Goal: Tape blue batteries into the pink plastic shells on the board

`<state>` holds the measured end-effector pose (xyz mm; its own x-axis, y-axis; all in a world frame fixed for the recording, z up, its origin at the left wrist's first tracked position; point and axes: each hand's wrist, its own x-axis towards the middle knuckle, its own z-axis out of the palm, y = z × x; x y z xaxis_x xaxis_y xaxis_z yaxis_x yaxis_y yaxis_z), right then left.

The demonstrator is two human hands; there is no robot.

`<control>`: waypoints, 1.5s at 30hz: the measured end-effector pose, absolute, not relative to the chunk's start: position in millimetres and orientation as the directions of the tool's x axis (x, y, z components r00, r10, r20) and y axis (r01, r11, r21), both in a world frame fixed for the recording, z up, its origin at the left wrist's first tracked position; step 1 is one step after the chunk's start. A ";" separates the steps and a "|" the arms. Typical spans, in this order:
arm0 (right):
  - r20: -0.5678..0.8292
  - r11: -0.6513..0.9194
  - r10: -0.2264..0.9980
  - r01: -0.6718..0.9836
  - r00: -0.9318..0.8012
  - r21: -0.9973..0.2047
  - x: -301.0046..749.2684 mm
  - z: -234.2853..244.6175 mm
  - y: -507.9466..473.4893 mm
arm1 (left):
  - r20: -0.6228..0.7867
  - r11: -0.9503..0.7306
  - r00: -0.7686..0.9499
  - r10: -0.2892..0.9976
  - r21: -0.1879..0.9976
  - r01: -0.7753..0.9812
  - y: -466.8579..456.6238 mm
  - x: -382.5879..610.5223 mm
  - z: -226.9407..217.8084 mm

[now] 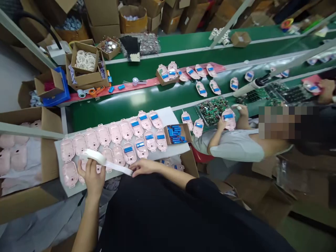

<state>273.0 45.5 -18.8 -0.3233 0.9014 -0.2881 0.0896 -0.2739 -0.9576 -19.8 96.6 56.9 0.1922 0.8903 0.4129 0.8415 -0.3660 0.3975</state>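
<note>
My left hand [93, 176] grips a roll of white tape [90, 155] above the near edge of a white board [173, 115]. A strip of that tape runs right to my right hand [143, 166], which pinches its free end. Rows of pink plastic shells [103, 134] lie on the board; those at the right carry blue batteries [150, 137], those at the left are bare. A small cardboard box of blue batteries [176, 134] stands at the board's right end.
A co-worker in a grey shirt [236, 143] sits to my right, hands on a pink shell [229, 118] beside circuit boards [211, 109]. Green conveyor belt [147, 96] beyond carries more shells. Cardboard boxes [85, 64] stand at the left and back.
</note>
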 end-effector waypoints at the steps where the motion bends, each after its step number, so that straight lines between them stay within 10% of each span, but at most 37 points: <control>1: -0.323 -0.271 0.902 0.206 -0.288 -0.940 308.3 -32.0 47.3 | 0.435 -0.366 0.180 0.882 0.394 0.843 93.8 -13.0 59.4; 6: -0.352 -0.628 0.777 0.604 0.522 -0.490 502.9 -88.2 75.8 | 0.559 -0.390 0.150 0.815 0.339 0.856 68.8 18.2 88.3; 15: -0.533 -0.855 0.509 0.469 0.676 -0.221 588.1 -164.5 78.9 | 0.436 -0.362 0.191 0.880 0.353 0.863 37.2 54.2 73.9; 24: -0.442 -0.728 0.675 0.438 0.591 -0.528 607.1 -142.6 75.4 | 0.457 -0.444 0.276 0.845 0.314 0.839 24.7 80.8 68.5; 28: -0.466 -0.551 0.711 0.005 0.526 -0.835 576.4 -106.0 58.8 | 0.436 -0.543 0.405 0.804 0.260 0.799 22.9 90.2 70.3; 33: -0.504 -0.441 0.855 -0.340 0.122 -0.830 500.2 -56.6 29.5 | 0.282 -0.567 0.499 0.820 0.270 0.779 18.7 105.9 64.8; 38: -0.389 -0.376 0.921 -0.328 -0.028 -0.866 425.3 -12.9 28.7 | 0.090 -0.561 0.561 0.823 0.291 0.775 18.8 116.4 59.7; 45: -0.183 -0.149 0.976 0.253 -0.120 -0.956 366.8 30.5 29.5 | 0.059 -0.524 0.528 0.848 0.255 0.813 11.8 109.2 56.2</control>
